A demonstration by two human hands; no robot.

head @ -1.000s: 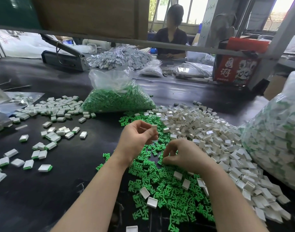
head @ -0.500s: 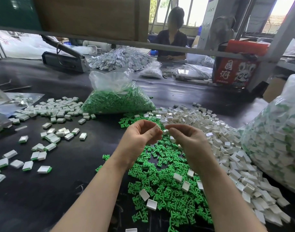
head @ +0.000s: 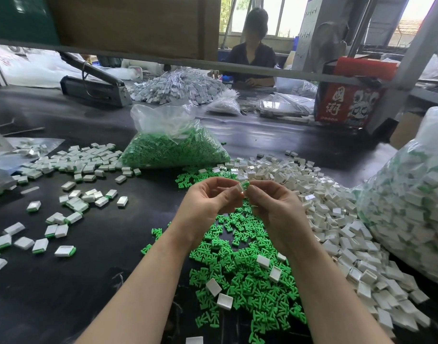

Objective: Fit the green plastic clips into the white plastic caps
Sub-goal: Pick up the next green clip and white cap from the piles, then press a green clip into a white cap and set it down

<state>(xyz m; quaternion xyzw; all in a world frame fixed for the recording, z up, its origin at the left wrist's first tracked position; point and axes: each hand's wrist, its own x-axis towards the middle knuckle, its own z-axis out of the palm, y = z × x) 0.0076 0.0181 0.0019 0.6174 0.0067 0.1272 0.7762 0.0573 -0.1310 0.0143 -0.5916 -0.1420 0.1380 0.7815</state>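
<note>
Both hands now raised together, left hand pinching white cap, right hand pinching green clip against it.

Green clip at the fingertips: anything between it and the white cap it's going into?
Nothing visible. The left hand holds the white cap and the right hand holds the green clip right against it, raised above the loose piles. How far it is seated cannot be told.
</note>
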